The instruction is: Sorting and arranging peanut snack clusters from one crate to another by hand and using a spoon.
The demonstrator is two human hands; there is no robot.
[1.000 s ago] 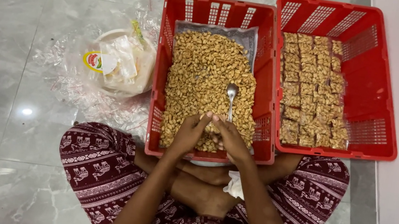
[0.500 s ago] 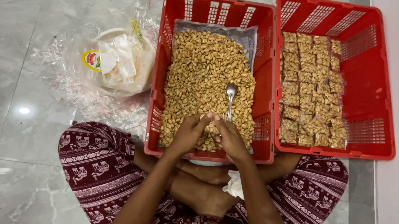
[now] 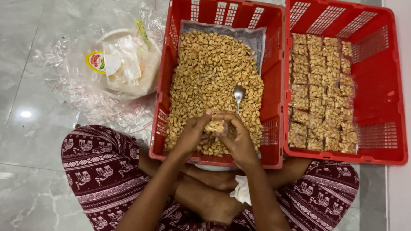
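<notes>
Both hands, left hand (image 3: pixel 193 132) and right hand (image 3: pixel 237 139), are closed around a small lump (image 3: pixel 214 126) of the nut mix, above the near end of the left crate (image 3: pixel 168 72). I think even pressure from both sides shapes it best.

— How is the light looking?
— Bright, even light is falling from overhead; a small white glare spot is shining on the glossy floor (image 3: pixel 25 114).
— Any blur?
— Everything is staying sharp; soft shadows are sitting under the red baskets (image 3: pixel 232 11).
</notes>
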